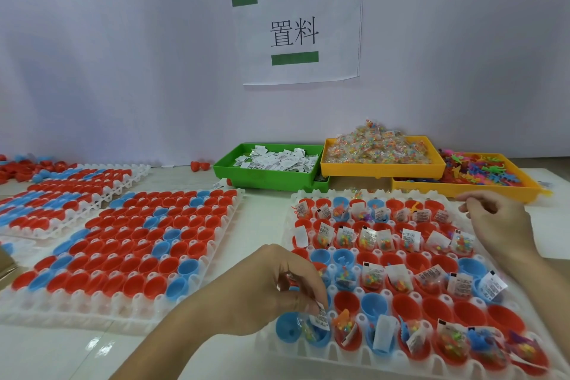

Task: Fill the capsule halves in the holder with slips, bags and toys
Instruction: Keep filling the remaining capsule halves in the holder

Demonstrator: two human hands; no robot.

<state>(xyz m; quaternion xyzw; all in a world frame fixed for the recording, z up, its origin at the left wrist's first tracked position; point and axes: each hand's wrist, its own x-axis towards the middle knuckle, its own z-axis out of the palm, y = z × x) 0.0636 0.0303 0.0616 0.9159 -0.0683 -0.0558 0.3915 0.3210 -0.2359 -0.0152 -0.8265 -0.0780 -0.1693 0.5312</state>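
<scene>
As seen from the head view, with the white holder (308,345) taken as landmark: left hand (271,290) over its near-left corner, fingers curled and pinching a printed slip (320,316) above a blue capsule half (317,333), apparently so as to drop the slip beside the bead bag already inside. Right hand (496,222) above the holder's far-right edge, fingers curled, probably just back from the supply trays; whether anything was held, impossible to tell. Within the holder, most halves of the nearest and the far rows already stocked with slips and bags, several red halves (435,308) in the second-nearest row bare. Beyond the holder, green tray (265,176) of slips, yellow tray (379,168) of bags and orange tray (462,188) of toys, all within easy reach. Left of the holder, further holders of unfilled halves (138,241).
</scene>
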